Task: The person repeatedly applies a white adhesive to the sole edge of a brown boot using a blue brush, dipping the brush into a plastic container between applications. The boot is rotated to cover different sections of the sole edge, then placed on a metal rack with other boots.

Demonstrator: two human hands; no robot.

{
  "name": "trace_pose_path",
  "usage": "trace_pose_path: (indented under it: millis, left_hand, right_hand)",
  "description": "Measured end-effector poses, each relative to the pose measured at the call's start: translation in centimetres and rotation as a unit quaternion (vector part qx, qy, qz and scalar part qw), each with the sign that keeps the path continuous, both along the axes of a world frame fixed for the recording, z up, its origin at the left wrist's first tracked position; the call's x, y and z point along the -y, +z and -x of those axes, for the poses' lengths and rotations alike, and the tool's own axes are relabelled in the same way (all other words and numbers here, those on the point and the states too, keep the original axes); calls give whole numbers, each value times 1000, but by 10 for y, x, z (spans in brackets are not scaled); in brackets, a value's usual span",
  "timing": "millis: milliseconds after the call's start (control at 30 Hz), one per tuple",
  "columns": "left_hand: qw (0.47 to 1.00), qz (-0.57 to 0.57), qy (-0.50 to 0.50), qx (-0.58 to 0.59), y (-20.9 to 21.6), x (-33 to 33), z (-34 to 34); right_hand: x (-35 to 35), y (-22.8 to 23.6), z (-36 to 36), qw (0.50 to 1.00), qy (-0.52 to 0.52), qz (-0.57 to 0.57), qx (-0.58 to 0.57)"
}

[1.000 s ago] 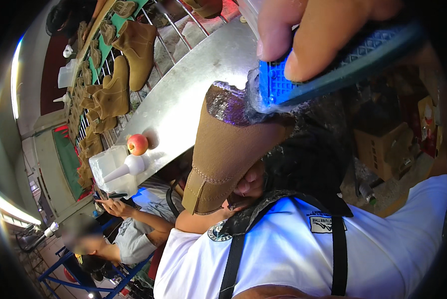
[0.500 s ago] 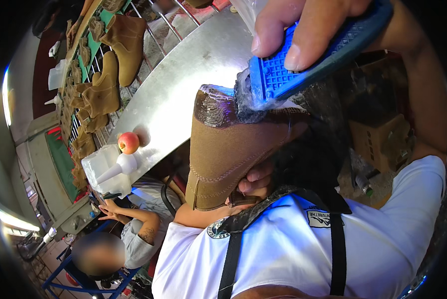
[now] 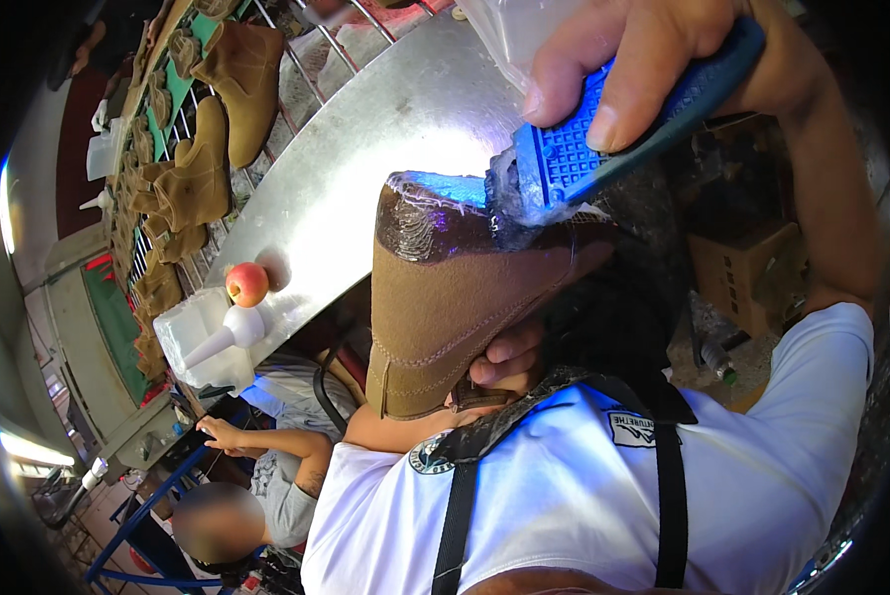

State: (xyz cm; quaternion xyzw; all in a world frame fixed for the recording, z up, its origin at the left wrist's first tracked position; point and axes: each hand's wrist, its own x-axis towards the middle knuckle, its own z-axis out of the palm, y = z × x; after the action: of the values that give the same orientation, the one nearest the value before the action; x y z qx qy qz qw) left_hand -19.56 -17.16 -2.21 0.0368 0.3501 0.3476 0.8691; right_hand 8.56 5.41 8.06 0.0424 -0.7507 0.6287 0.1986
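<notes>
A brown suede boot (image 3: pixel 455 317) is held tilted in front of my chest, its bottom edge turned up and coated with a dark, glossy, wet-looking layer. My left hand (image 3: pixel 507 355) grips the boot low on its right side; only some fingers show, the rest is hidden behind it. In my right hand (image 3: pixel 628 74) is a blue brush (image 3: pixel 589 139) with a grid-textured back, pinched by the fingers. Its clotted, glue-soaked bristles press on the boot's upturned bottom, near the middle.
A curved metal table (image 3: pixel 336 178) lies beyond the boot, holding an apple (image 3: pixel 247 285), a white nozzle bottle (image 3: pixel 232 332) and a clear plastic container (image 3: pixel 192 322). Several boots (image 3: pixel 237 94) stand on a rack at left. Another person (image 3: pixel 286 461) sits lower left. Cardboard box (image 3: pixel 747 273) at right.
The brush in my right hand has shifted slightly right and down along the boot's bottom, uncovering more of the coated surface. The other person's arms have moved.
</notes>
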Motion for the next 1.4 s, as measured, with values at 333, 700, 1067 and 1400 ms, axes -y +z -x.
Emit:
trace_pose_path:
  millis: [333, 700, 1067, 1400]
  left_hand:
    - [1000, -12, 9, 6, 4, -4, -10]
    - [972, -140, 122, -144, 45, -48, 10]
    - [955, -218, 63, -191, 28, -82, 46]
    - [956, -192, 80, -205, 48, -80, 43]
  right_hand:
    - [8, -12, -6, 995, -55, -84, -24]
    - [77, -77, -13, 822, -286, 475, -127]
    - [120, -77, 41, 857, -396, 315, -99]
    - [85, -13, 3, 943, -273, -189, 17]
